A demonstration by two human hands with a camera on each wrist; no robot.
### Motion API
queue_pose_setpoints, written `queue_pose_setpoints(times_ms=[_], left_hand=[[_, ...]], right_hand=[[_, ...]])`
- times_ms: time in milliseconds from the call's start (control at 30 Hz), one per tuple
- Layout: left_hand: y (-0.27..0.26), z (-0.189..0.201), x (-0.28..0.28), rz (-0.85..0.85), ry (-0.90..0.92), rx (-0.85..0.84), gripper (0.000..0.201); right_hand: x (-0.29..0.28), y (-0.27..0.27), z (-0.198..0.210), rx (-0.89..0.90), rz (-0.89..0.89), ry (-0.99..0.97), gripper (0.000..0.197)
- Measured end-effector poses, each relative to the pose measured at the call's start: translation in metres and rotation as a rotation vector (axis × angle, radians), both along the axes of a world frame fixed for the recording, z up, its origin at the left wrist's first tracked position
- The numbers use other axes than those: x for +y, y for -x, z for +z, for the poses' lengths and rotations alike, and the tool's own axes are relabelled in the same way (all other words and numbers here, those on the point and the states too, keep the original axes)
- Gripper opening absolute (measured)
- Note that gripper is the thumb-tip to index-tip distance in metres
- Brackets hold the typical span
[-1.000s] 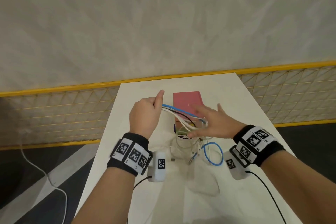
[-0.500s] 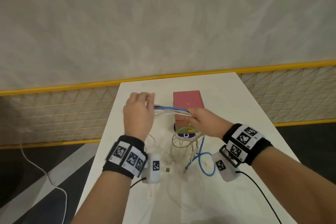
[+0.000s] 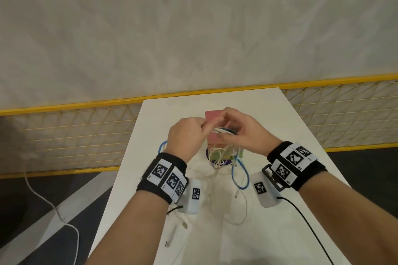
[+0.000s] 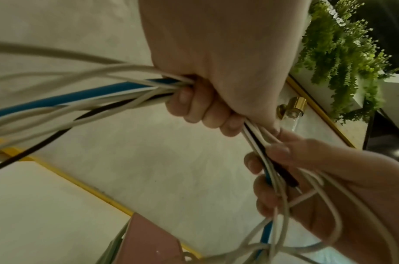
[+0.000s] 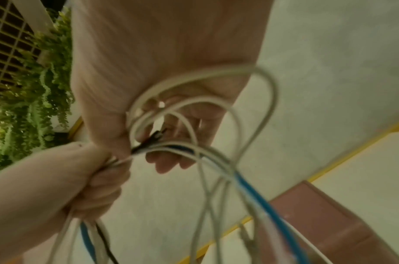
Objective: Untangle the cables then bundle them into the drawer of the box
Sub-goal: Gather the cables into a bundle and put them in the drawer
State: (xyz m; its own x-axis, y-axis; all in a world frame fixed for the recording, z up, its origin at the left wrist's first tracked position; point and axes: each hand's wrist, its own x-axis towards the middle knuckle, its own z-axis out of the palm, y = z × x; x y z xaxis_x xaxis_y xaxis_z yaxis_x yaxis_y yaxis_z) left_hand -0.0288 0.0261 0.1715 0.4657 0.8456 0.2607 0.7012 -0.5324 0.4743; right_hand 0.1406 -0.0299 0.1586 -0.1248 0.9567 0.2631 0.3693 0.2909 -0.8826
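A bundle of white, blue and black cables point(image 3: 224, 130) is held in the air between both hands, above the pink box point(image 3: 212, 115). My left hand point(image 3: 203, 128) grips the bundle in a fist point(image 4: 194, 100), with the cables point(image 4: 92, 100) trailing out to its left. My right hand point(image 3: 225, 125) has its fingers point(image 4: 275, 151) and thumb curled round the same strands just beside the left fist. Loose loops point(image 5: 205, 125) hang from the right hand point(image 5: 171, 157). More white and blue cable point(image 3: 238, 175) dangles down onto the table in front of the box.
The white table point(image 3: 280, 135) is narrow, with its side edges close to both wrists. A colourful object point(image 3: 216, 162) sits at the box's front, half hidden under cable. A yellow mesh fence point(image 3: 75, 135) runs behind, and a white cord point(image 3: 53, 206) lies on the floor at the left.
The hands have come together above the pink box, so the stretch of cable between them is now short. The right hand rose and curled round the strands; a blue loop now hangs by the left wrist.
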Motion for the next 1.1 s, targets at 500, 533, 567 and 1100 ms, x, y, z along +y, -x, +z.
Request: queue_pose_setpoints(times_ms=[500, 533, 567, 1100], left_hand=[[0.006, 0.019, 0.000, 0.152, 0.034, -0.277, 0.064], [0.005, 0.019, -0.001, 0.167, 0.036, -0.285, 0.065], [0.005, 0.020, -0.001, 0.182, 0.038, -0.306, 0.065], [0.017, 0.020, 0.004, 0.261, 0.075, -0.464, 0.064]], right_hand=[[-0.010, -0.036, -0.032, -0.503, -0.249, 0.452, 0.066], [-0.009, -0.036, -0.027, -0.536, -0.251, 0.495, 0.071], [-0.008, -0.037, -0.023, -0.551, -0.249, 0.529, 0.075], [-0.004, -0.053, -0.022, -0.923, -0.428, 0.480, 0.074]])
